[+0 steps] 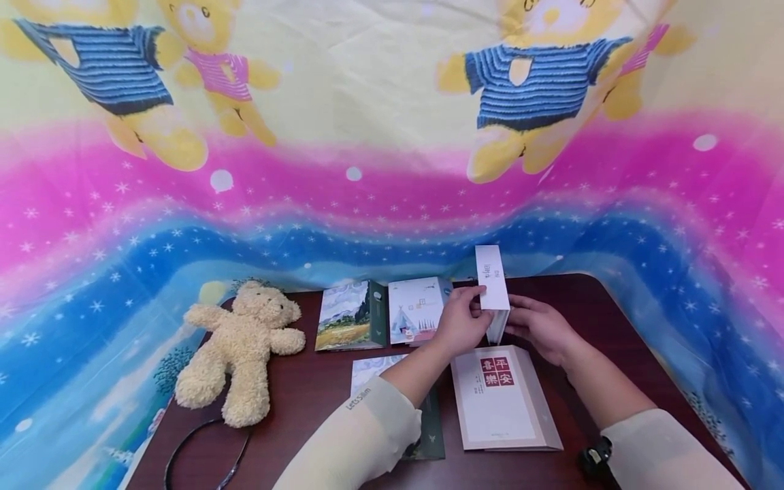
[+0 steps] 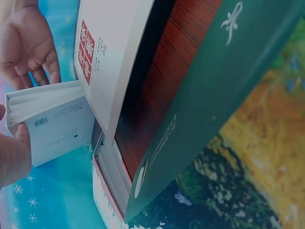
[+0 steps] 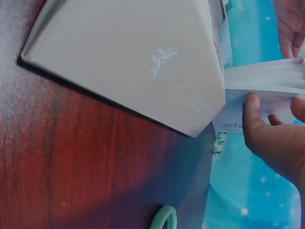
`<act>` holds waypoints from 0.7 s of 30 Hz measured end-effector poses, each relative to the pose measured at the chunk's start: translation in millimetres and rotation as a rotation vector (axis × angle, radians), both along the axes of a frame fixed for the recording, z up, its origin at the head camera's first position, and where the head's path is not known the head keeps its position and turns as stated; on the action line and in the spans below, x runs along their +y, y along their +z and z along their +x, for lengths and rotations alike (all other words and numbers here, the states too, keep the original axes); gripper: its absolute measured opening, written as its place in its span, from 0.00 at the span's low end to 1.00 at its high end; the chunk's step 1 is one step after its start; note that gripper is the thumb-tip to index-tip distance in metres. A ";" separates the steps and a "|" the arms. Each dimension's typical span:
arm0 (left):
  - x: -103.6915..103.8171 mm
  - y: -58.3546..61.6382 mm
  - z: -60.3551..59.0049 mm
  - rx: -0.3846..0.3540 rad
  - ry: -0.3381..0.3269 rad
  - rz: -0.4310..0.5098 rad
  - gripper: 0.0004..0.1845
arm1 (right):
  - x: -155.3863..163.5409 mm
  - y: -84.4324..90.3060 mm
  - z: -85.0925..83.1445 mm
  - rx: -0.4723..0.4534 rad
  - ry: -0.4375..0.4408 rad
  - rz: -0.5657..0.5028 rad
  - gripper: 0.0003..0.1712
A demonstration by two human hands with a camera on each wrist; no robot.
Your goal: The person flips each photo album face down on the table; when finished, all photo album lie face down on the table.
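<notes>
White book [image 1: 492,286] upright between both hands. Left hand [image 1: 461,318] fingers curled, clamped on its left side; right hand [image 1: 540,327] fingers relaxed, touching right side. Beige book [image 1: 499,398] flat, just below fingers.

You have a white book [image 1: 493,286] stood upright on its edge on the dark red counter [image 1: 600,306], its white spine with small print facing you. It stands just behind the flat cream book with red square characters [image 1: 499,398], closed, pages pale.
</notes>
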State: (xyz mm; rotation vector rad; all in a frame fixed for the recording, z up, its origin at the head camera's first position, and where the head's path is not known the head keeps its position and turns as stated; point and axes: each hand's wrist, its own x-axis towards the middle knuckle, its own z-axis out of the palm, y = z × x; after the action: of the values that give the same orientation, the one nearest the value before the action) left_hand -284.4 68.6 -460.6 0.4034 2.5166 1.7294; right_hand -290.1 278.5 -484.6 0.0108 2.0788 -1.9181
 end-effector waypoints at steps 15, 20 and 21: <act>8.5 -6.5 -0.9 -0.013 -0.038 0.041 0.34 | 6.5 19.9 3.9 0.062 -0.036 0.073 0.45; 9.7 -7.4 0.6 -0.049 -0.050 0.011 0.33 | 9.0 20.3 4.8 0.066 -0.042 0.088 0.46; 9.9 -7.8 0.9 -0.058 -0.053 0.002 0.33 | 9.5 20.6 5.1 0.067 -0.043 0.090 0.46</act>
State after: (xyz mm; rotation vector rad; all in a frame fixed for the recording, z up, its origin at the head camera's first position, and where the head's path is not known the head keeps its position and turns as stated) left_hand -283.6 78.5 -468.4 0.4095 2.4421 1.6995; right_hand -285.0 288.0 -464.0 0.0118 2.2241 -1.8722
